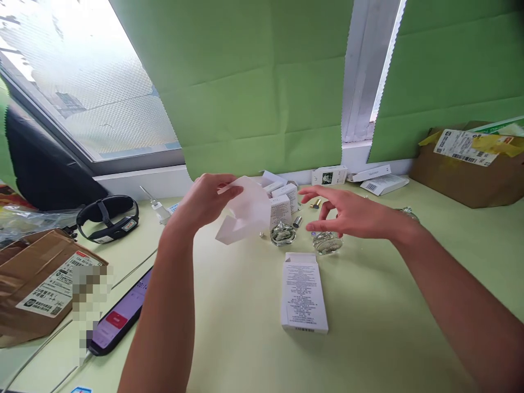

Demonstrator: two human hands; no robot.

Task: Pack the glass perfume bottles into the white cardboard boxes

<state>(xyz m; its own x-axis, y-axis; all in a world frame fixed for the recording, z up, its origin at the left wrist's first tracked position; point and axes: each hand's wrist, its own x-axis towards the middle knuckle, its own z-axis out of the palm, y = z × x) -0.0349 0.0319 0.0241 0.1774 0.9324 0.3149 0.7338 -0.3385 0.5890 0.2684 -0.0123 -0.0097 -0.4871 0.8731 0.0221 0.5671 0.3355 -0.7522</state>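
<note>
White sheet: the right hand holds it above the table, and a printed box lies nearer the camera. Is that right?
Not quite: the head view shows the left hand holding the white sheet above the table, not the right hand. The printed box does lie nearer the camera.

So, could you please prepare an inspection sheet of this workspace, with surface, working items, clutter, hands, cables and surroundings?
Surface: pale yellow-green table.
Working items: folded white sheet, held up; printed white box lying flat, far-end flap open; left glass bottle and right glass bottle; silver cap between them, farther back.
Clutter: phone, black headband and brown package at left; brown carton at far right.
Hands: left hand pinches the sheet; right hand, fingers spread, is by the right glass bottle, contact unclear.
Cables: thin pale cable at left.
Surroundings: green curtain beside a bright window.
</note>
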